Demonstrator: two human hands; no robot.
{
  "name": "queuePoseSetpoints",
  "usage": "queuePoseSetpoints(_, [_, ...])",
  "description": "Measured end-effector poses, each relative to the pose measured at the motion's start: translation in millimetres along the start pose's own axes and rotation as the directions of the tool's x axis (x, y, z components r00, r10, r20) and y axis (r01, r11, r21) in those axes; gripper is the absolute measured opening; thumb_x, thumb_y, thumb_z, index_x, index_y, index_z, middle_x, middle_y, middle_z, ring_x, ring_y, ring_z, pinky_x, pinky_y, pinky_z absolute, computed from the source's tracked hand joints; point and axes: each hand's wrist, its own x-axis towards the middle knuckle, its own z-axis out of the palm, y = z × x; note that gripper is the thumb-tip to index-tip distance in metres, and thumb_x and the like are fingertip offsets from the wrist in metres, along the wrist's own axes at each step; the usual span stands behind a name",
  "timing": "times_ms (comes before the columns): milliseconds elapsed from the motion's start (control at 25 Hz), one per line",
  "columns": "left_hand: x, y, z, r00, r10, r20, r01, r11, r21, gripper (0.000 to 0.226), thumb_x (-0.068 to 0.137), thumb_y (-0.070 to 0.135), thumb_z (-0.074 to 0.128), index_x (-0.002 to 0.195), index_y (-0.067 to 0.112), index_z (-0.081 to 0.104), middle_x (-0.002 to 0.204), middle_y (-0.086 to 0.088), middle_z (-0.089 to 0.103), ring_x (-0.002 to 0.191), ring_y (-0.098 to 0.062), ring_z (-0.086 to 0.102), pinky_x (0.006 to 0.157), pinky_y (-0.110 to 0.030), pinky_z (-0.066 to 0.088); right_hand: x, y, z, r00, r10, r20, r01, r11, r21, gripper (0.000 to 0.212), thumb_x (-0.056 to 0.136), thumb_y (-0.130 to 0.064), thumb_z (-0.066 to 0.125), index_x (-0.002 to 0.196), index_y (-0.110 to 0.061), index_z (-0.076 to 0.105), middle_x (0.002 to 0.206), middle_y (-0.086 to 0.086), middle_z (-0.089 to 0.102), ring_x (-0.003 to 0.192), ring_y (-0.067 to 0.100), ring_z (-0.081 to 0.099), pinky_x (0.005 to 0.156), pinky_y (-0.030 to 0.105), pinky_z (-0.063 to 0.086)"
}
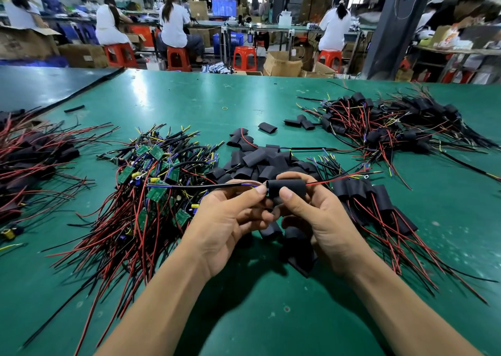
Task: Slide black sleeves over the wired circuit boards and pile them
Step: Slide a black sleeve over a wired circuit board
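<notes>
Right hand [320, 220] fingers [287, 194] pinch the black sleeve [291, 186]; left hand [230, 220] fingers pinch the wires [238, 184] at its left mouth. Judged best: draw the wires straight along the sleeve — no twist. Sleeve held above the bench [189, 92], before the loose-sleeve heap [260, 160], long axis left-right, red lead [333, 181] exiting right.

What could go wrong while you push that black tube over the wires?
The black wire pinched by the left hand runs over the pile of bare boards, so it might snag and drag others along. The right hand grips the sleeve; tugging hard could strain the wire where it enters.
</notes>
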Motion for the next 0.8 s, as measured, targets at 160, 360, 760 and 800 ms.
queuePoseSetpoints(160, [-4, 0, 3, 0.998, 0.020, 0.067, -0.020, 1.000, 0.000, 0.021, 0.073, 0.019, 0.072, 0.091, 0.014, 0.064, 0.076, -0.013, 0.070, 0.053, -0.016, 0.062, 0.052, -0.023, 0.053, -1, -1, 5, 0.989, 0.125, 0.079, -0.136, 0.977, 0.161, 0.043, 0.083, -0.030, 0.069, 0.120, -0.013, 0.056, 0.101, 0.013, 0.071, 0.079, 0.023, 0.066, 0.073, 0.037, 0.054])
queuePoseSetpoints(360, [-7, 0, 2, 0.988, 0.113, 0.102, -0.116, 0.993, 0.024, 0.014, 0.071, 0.019, 0.075, 0.084, 0.021, 0.071, 0.082, -0.021, 0.071, 0.055, -0.024, 0.065, 0.057, -0.032, 0.056, -2, -7, 10, 0.963, 0.241, 0.119, -0.266, 0.915, 0.304, 0.040, 0.091, -0.030, 0.053, 0.127, -0.013, 0.053, 0.111, 0.020, 0.060, 0.072, 0.023, 0.055, 0.078, 0.043, 0.040])
queuePoseSetpoints(760, [-8, -4, 5, 0.976, 0.217, -0.018, -0.213, 0.968, 0.133, 0.010, 0.080, 0.012, 0.074, 0.086, 0.019, 0.077, 0.074, -0.014, 0.072, 0.052, -0.021, 0.065, 0.045, -0.024, 0.052, 0, -1, 16, 0.973, 0.231, 0.003, -0.227, 0.957, 0.183, 0.064, 0.091, -0.039, 0.052, 0.133, 0.010, 0.051, 0.113, 0.022, 0.062, 0.095, 0.030, 0.053, 0.076, 0.039, 0.042])
queuePoseSetpoints(800, [-7, -4, 5, 0.975, 0.222, -0.032, -0.216, 0.967, 0.134, 0.012, 0.082, 0.008, 0.072, 0.086, 0.019, 0.078, 0.074, -0.014, 0.072, 0.051, -0.020, 0.065, 0.044, -0.023, 0.051, 0, 1, 17, 0.975, 0.222, -0.005, -0.218, 0.962, 0.162, 0.058, 0.090, -0.039, 0.052, 0.126, 0.006, 0.058, 0.109, 0.019, 0.065, 0.095, 0.031, 0.053, 0.076, 0.040, 0.042])
